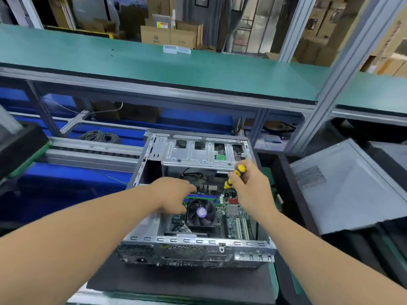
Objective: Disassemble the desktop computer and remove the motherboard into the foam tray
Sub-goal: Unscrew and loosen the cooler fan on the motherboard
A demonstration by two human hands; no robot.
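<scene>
Motherboard (pixel 233 216) sits inside the open computer case (pixel 198 245), directly under both our hands. Cooler fan (pixel 201 212) just beside our left hand (pixel 174 194), whose fingers curl down over the board; grip unclear. Our right hand (pixel 251 190) is clamped on a yellow-black screwdriver (pixel 234 176). Case side panel (pixel 343 188) lies right of it.

The open computer case (pixel 196 245) lies under both hands. The left hand (pixel 174 194) reaches in just left of the fan (pixel 201 213); the right hand (pixel 251 190), right of it, grips a screwdriver (pixel 235 176). The removed side panel (pixel 352 186) lies further right.
</scene>
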